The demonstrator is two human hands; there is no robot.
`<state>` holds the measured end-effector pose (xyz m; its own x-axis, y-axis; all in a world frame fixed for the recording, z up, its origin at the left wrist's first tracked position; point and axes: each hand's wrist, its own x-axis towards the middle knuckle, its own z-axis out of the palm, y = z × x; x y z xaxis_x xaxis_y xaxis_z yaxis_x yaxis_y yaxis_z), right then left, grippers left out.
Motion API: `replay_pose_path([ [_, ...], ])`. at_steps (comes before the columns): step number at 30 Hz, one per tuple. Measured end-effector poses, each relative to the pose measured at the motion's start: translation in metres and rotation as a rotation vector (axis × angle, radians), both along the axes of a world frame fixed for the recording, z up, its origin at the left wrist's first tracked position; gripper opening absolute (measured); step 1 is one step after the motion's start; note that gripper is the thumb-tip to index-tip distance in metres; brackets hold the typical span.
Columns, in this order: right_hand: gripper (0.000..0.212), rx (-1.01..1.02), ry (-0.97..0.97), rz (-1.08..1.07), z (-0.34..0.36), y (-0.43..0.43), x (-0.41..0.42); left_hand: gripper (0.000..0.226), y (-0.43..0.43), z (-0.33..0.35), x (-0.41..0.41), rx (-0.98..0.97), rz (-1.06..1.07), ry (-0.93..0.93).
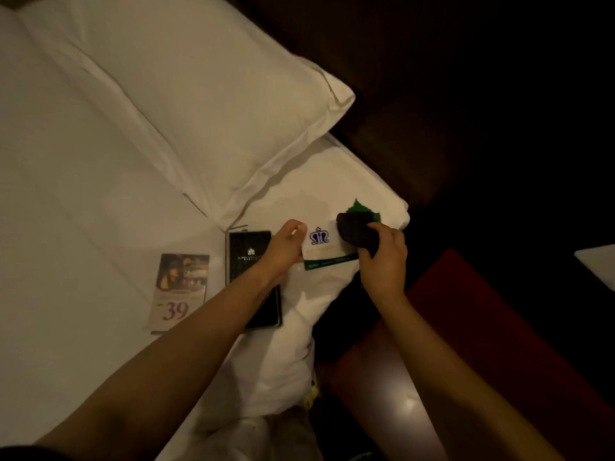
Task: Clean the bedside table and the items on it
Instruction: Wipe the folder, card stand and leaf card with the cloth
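A white card [324, 246] with a purple crest and a green strip along its lower edge is held over the bed corner. My left hand [283, 249] grips its left edge. My right hand [382, 257] is shut on a dark cloth [356, 232] pressed against the card's right end. A green leaf-shaped piece [361, 207] pokes out behind the cloth. On the sheet to the left lie a black booklet [248, 257], partly under my left forearm, and a leaflet [179, 291] printed with "39".
A large white pillow [199, 104] fills the bed's upper part. The white bed sheet [66, 227] spreads left. To the lower right is a glossy dark wooden surface [392, 394] beside a red panel [499, 327]. A pale object [599, 264] sits at the right edge. The surroundings are dark.
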<state>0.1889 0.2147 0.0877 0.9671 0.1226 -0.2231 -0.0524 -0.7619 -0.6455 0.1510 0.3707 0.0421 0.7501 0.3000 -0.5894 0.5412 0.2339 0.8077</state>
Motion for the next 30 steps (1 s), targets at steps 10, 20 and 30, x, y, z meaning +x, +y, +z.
replay_pose_path([
  [10,0.045,0.085,-0.229,0.207,0.080,0.050,-0.027,0.025,0.000,0.120,0.016,0.043,0.120,-0.237],
  [20,0.037,0.033,-0.362,0.054,0.123,0.028,0.023,0.018,0.009,0.177,-0.008,0.224,0.061,-0.368],
  [30,0.036,0.044,-0.292,-0.112,0.116,-0.009,0.025,0.019,0.011,0.161,-0.013,0.219,0.043,-0.317],
])
